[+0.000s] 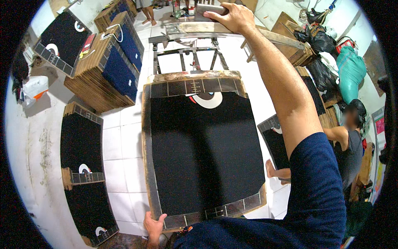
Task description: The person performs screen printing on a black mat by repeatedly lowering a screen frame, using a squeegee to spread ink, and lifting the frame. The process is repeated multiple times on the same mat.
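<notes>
A wooden board (146, 174) lies before me, carrying a black panel (178, 153) with measuring strips at both ends and a white curved printed shape (209, 101) at the far end. My left hand (154, 226) grips the board's near left corner, thumb on top. My right hand (232, 18) is raised past the far end, closed on a grey flat object (207, 10) above a stained wooden bar (192, 28). A metal frame (192, 51) stands beneath that bar. My right arm crosses the right side of the view.
Black panels on stacks (83, 141) line the left, near bundled boards (95, 83). A crouching co-worker (348, 149) is at the right, beside another panel (275, 141). Bags (350, 70) are piled behind them. Another person's legs (147, 12) show at the back on the tiled floor (122, 153).
</notes>
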Motion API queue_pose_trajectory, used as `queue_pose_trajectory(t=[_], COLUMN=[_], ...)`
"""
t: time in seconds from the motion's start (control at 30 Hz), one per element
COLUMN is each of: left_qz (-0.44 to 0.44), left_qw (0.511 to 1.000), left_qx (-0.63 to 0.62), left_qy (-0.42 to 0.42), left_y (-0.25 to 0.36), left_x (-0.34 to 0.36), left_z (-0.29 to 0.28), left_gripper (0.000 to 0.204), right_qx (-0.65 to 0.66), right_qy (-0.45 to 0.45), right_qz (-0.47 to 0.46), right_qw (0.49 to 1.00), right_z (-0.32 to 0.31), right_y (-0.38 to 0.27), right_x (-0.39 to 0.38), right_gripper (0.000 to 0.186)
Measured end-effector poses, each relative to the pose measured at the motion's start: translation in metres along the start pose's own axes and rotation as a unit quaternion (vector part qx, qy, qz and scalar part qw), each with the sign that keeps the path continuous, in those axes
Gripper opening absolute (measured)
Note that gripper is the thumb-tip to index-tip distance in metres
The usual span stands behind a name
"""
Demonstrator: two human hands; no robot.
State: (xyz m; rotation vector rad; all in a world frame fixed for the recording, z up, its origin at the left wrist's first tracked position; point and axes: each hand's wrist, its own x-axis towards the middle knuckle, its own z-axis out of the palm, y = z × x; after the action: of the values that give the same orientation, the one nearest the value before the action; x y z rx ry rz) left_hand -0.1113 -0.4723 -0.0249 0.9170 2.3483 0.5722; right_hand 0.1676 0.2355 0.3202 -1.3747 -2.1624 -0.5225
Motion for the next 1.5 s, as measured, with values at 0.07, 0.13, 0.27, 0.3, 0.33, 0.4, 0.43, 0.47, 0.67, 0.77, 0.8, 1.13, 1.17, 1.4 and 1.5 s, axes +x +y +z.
queue_pose_trajectory(t=[0.07, 0.13, 0.27, 0.3, 0.33, 0.4, 0.43, 0.47, 0.67, 0.77, 0.8, 1.13, 1.17, 1.4, 1.5], left_qz=[0.008, 0.008, 0.034, 0.033, 0.032, 0.042, 0.042, 0.036, 0.047, 0.038, 0.039, -0.006, 0.011, 0.128, 0.232], left_qw=[0.999, 0.999, 0.999, 0.999, 0.999, 0.999, 0.999, 0.999, 0.999, 0.999, 0.999, 0.997, 0.998, 0.989, 0.929], left_qx=[0.024, 0.047, 0.016, 0.008, 0.005, 0.007, -0.003, -0.001, 0.01, -0.009, -0.018, 0.068, 0.057, 0.062, -0.286], left_qy=[0.023, 0.021, 0.034, 0.024, 0.024, 0.006, -0.01, 0.001, -0.001, -0.013, -0.017, -0.023, -0.027, 0.031, -0.048], left_y=[0.002, 0.003, 0.007, 0.009, 0.011, 0.017, 0.021, 0.024, 0.044, 0.047, 0.047, 0.016, 0.014, 0.147, 0.296], left_x=[0.002, 0.007, 0.018, 0.019, 0.02, 0.02, 0.018, 0.019, 0.028, 0.034, 0.035, 0.051, 0.055, 0.13, 0.189], left_z=[-0.006, -0.014, -0.023, -0.022, -0.021, -0.017, -0.015, -0.014, -0.018, -0.019, -0.019, 0.004, 0.007, 0.028, 0.041], left_gripper=[0.077, 0.072, 0.067, 0.066, 0.065, 0.058, 0.055, 0.054, 0.051, 0.053, 0.054, 0.078, 0.081, 0.101, 0.086], right_qx=[0.018, 0.081, 0.071, 0.074, 0.064, 0.087, 0.089, 0.09, 0.087, 0.102, 0.104, 0.109, 0.125, 0.042, 0.083], right_qy=[-0.007, -0.021, -0.05, -0.038, -0.038, -0.029, -0.038, -0.038, -0.051, -0.049, -0.048, -0.036, -0.057, -0.017, 0.023], right_qz=[0.0, 0.031, 0.048, 0.032, 0.029, 0.036, 0.045, 0.045, 0.049, 0.04, 0.036, 0.025, 0.033, 0.01, -0.01], right_qw=[1.0, 0.996, 0.995, 0.996, 0.997, 0.995, 0.994, 0.994, 0.994, 0.993, 0.993, 0.993, 0.99, 0.999, 0.996], right_z=[-0.008, -0.02, -0.033, -0.035, -0.036, -0.037, -0.038, -0.039, -0.043, -0.043, -0.042, -0.043, -0.046, -0.015, 0.012], right_y=[-0.001, 0.001, -0.002, -0.003, -0.004, -0.003, -0.003, -0.002, -0.003, -0.001, -0.001, 0.0, 0.001, -0.004, -0.002], right_x=[0.003, 0.006, 0.015, 0.017, 0.02, 0.025, 0.028, 0.031, 0.046, 0.051, 0.053, 0.064, 0.061, 0.01, -0.044], right_gripper=[0.098, 0.083, 0.083, 0.084, 0.085, 0.084, 0.085, 0.085, 0.087, 0.086, 0.086, 0.085, 0.084, 0.096, 0.084])
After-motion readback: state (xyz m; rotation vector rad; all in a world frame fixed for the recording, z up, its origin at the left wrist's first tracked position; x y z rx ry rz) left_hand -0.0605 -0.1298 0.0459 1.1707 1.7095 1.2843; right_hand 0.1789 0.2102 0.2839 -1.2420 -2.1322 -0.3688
